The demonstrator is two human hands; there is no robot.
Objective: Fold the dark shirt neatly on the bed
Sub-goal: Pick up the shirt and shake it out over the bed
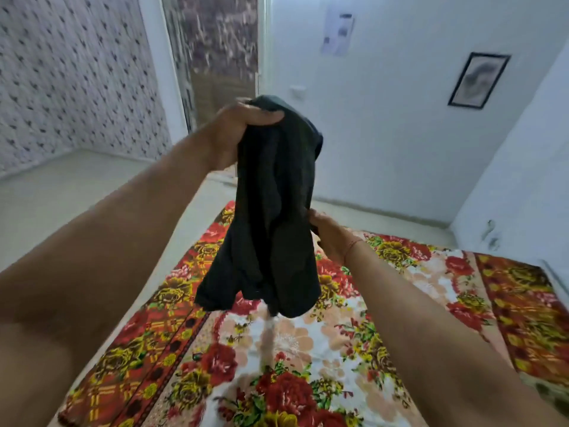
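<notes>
Right now, closest to me, I see two bare arms reaching out over the bed [308,349], which has a bright cover with red and yellow flowers. A bit further out, the right hand [331,238] sits low beside the dark shirt [271,211], touching its side edge. Its fingers are tucked behind the cloth, so I cannot tell if they pinch it or just rest on it. Higher up and further away, the left hand [243,134] is closed tight around the top of the shirt, all bunched in the fist. The shirt hangs straight down in the air, crumpled and twisted, with its bottom edge above the bed and not touching it.

I think the step here is to open the shirt up before any folding starts. To do it well, I would find the two shoulders (one for each hand), hold them apart, and give a small shake so the cloth falls flat. Then I would lay it down smooth in the middle of the bed.

Past the bed are the pale floor, a doorway and a white wall with a framed picture [478,80].
</notes>
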